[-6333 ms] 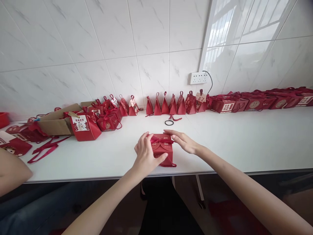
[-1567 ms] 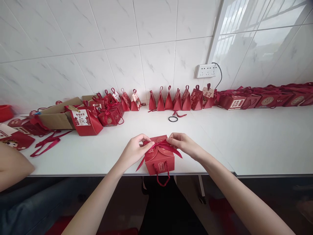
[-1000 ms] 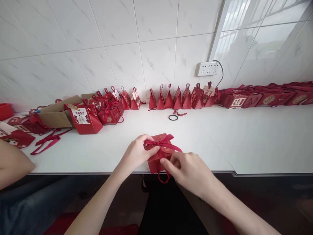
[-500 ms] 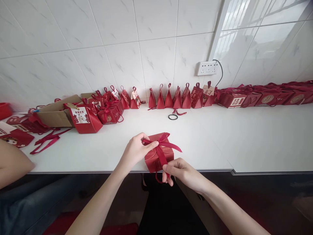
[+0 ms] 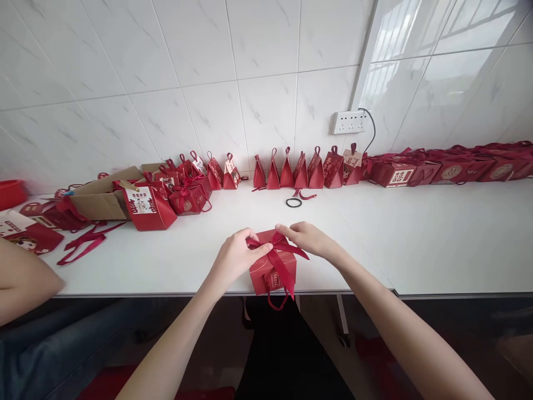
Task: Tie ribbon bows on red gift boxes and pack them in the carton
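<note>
A red gift box (image 5: 262,276) sits at the table's front edge, with a twisted cord handle (image 5: 278,304) hanging over that edge. Dark red ribbon (image 5: 281,269) is tied in a bow across its top, one tail draped down the front and another pointing right. My left hand (image 5: 241,253) pinches the bow's left loop, its thumb lying near the knot. At the back of the box top, my right hand (image 5: 306,238) has thumb and fingers closed on the ribbon's upper loop; the fingertips are partly hidden.
Several small red boxes (image 5: 315,171) line the tiled wall, with more ribboned boxes (image 5: 452,169) to the right. At left are a cardboard carton (image 5: 97,204), loose ribbon (image 5: 83,244) and another person's arm (image 5: 27,272). A black ring (image 5: 293,203) lies behind the gift box.
My right hand has let go of the front ribbon tail and moved up to the bow at the back of the box. The left hand stays on the bow.
</note>
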Demonstrator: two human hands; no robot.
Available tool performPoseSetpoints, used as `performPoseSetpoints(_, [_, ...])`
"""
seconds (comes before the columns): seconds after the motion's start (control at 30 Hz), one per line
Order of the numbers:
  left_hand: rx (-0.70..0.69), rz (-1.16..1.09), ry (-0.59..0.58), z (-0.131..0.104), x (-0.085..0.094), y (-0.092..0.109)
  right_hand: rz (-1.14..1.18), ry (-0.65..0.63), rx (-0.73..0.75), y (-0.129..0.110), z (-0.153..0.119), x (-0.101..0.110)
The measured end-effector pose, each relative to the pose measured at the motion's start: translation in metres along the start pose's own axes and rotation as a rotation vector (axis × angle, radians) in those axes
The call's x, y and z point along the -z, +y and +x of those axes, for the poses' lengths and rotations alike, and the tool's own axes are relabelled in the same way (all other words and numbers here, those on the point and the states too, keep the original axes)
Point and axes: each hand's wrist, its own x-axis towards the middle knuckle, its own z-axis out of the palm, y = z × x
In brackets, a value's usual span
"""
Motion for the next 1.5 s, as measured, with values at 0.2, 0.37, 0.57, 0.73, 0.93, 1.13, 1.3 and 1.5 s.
performPoseSetpoints(0.2, [0.013,-0.243,0.057,-0.008,-0.001,-0.006,0.266,0.004,0.117,0.008,-0.006,-0.023])
performPoseSetpoints(0.37, [0.093,-0.514,0.166,-0.018,-0.014,-0.011,0.514,0.065,0.191,0.017,-0.022,-0.035])
performPoseSetpoints(0.57, [0.149,-0.343,0.233,-0.027,-0.016,-0.005,0.676,0.008,0.127,0.018,-0.027,-0.041])
performPoseSetpoints(0.73, [0.225,-0.239,0.191,-0.034,-0.014,0.005,0.676,0.006,0.085,0.017,-0.024,-0.039])
performPoseSetpoints(0.93, [0.156,-0.425,0.139,-0.028,-0.008,-0.002,0.732,-0.006,0.083,0.021,-0.021,-0.036])
performPoseSetpoints(1.13, [0.172,-0.365,0.202,-0.021,0.006,-0.013,0.693,-0.055,0.1,0.02,-0.018,-0.032])
performPoseSetpoints(1.3, [0.203,-0.348,0.05,-0.027,0.003,-0.009,0.69,-0.068,0.085,0.017,-0.018,-0.031])
performPoseSetpoints(1.5, [0.169,-0.524,0.188,-0.032,-0.019,-0.007,0.784,0.007,0.086,0.02,-0.022,-0.042])
